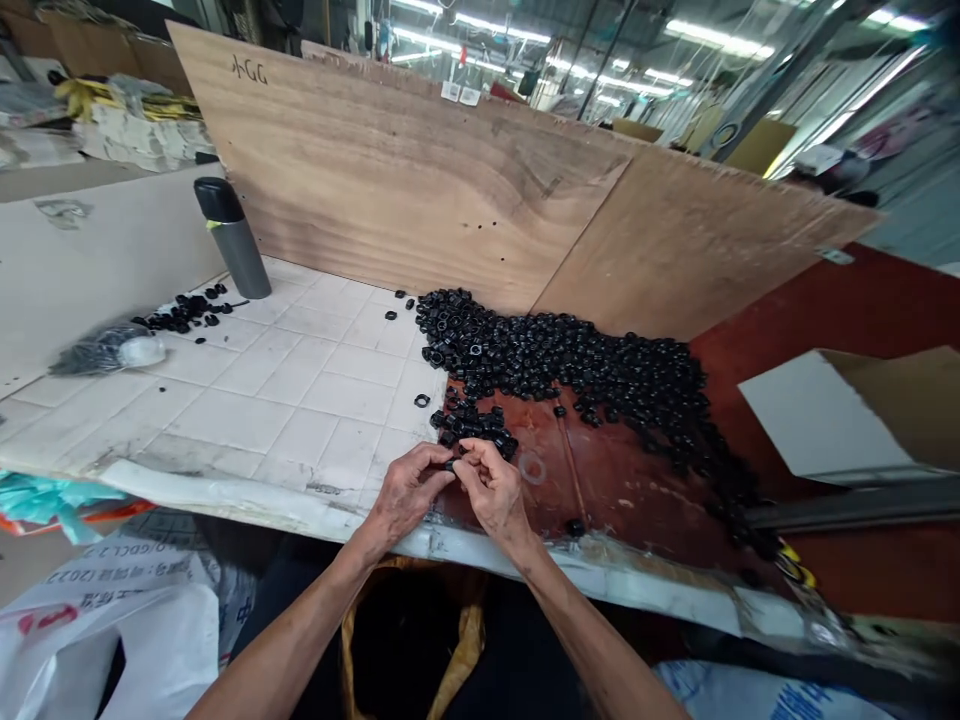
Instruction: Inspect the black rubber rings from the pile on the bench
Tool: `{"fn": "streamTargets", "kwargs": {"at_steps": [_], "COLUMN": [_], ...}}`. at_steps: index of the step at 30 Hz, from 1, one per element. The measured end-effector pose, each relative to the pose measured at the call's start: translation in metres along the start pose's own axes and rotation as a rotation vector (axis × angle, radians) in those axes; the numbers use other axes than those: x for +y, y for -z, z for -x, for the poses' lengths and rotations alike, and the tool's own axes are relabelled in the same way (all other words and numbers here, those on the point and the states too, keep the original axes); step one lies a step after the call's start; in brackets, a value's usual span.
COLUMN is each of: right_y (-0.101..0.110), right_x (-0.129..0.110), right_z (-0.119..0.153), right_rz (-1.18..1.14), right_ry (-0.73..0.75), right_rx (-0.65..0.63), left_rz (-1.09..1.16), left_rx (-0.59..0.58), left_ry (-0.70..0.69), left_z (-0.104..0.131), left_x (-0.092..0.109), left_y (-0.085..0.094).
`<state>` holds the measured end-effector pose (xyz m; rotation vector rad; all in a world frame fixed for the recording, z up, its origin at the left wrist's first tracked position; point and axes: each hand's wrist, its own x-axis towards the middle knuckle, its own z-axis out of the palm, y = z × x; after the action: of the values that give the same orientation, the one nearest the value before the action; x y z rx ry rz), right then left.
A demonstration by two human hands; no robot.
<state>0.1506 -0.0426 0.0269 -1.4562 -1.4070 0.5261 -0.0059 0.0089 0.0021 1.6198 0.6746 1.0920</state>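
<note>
My left hand (409, 492) and my right hand (491, 490) meet over the front part of the table, fingertips pinched close together. Between them is a small black ring-shaped part (451, 465), mostly covered by the fingers; both hands seem to grip it. Just beyond my fingertips lies a small cluster of black ring parts (480, 425). Behind that, a large heap of the same black parts (540, 350) stretches along the wooden board to the right. A single black ring (422, 400) lies on the white tiles to the left of the cluster.
A grey bottle (244, 250) stands at the back left, near loose black pieces (191, 310) and a plastic bag (109, 348). A wooden board (405, 170) walls off the back. To the right is an open cardboard box (832, 420). Below the table edge hangs an open yellow-rimmed bag (469, 655).
</note>
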Motion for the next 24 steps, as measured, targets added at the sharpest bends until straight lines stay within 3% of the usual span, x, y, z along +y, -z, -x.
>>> {"fn": "streamTargets", "kwargs": {"at_steps": [8,13,19,24], "right_y": [-0.004,-0.004,-0.003,0.001], "right_x": [-0.005,-0.001,0.003,0.003], "right_z": [0.008,0.01,0.01,0.01], "right_rz": [-0.106,-0.078,-0.026,0.09], "right_ry": [-0.203,-0.184,-0.125,0.132], "right_rx": [-0.011,-0.007,-0.026,-0.033], "left_rz": [-0.04,-0.021,0.117,0.292], "left_rx": [0.001,0.002,0.039,0.002], "left_ry": [-0.18,-0.187,0.014,0.196], "left_z": [0.0,-0.001,-0.003,0.0], "left_x": [-0.008,-0.009,-0.006,-0.009], "left_y": [0.001,0.001,0.0,0.001]}}
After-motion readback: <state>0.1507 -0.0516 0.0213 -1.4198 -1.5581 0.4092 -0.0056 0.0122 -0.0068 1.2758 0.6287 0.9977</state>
